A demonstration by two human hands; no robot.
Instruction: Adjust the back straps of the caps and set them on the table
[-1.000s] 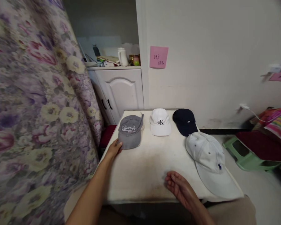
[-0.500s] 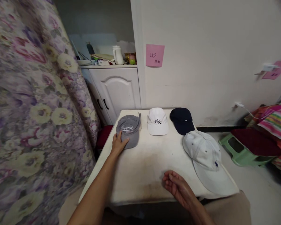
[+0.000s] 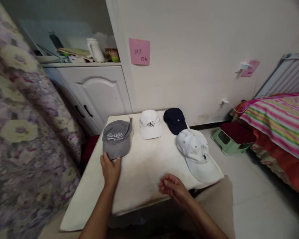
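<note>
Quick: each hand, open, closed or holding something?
Left hand: open, touching the gray cap.
Right hand: partly open, loosely curled, no object visible in it.

The table before you has a cream top (image 3: 147,162), with a brownish stain (image 3: 152,196) near its front edge between your two hands. Just beyond your left hand (image 3: 110,171) lies a gray cap (image 3: 116,139), its brim at your fingertips. Farther out, in the span between your hands, you have a white cap (image 3: 150,124) with black letters. A navy cap (image 3: 174,122) lies well beyond your right hand (image 3: 173,189), and a pale cap (image 3: 195,149) lies right of that hand, its brim pointing toward the table's right corner.
</note>
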